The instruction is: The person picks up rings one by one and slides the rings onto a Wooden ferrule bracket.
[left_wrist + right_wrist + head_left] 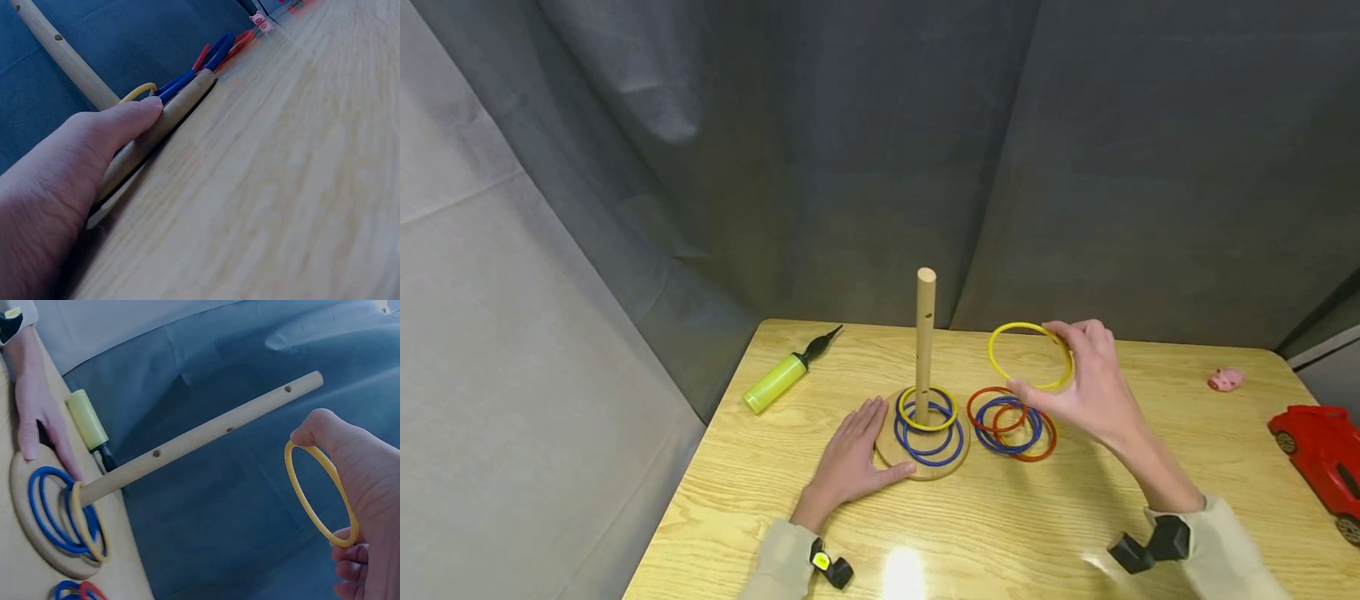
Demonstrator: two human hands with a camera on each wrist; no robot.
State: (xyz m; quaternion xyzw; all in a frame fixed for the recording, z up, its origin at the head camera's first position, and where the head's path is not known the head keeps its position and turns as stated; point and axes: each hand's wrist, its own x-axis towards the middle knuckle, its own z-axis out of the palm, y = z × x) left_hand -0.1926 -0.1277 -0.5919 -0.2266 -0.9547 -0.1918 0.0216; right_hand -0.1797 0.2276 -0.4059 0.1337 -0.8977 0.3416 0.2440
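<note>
Between thumb and fingers, my right hand (pixel 1086 383) holds a yellow ring (pixel 992 354) in the air, to the right of an upright wooden peg (pixel 924 342). The right wrist view shows the thumb on one side of the yellow ring (pixel 306 503) and the fingers on the other. My left hand (pixel 850 462) rests at the left edge of the round wooden base (pixel 891 450), fingers extended and thumb along its front. Around the peg's foot lie another yellow ring (pixel 957 408) and several blue rings (pixel 961 446). In the left wrist view the thumb touches the base (pixel 134 153).
Right of the base, several red and blue rings (pixel 1039 429) overlap on the table (pixel 1000 542). A green hand pump (pixel 775 383) lies at the back left. At the right are a small pink pig (pixel 1226 380) and a red toy car (pixel 1318 458). Dark curtain (pixel 850 167) hangs behind.
</note>
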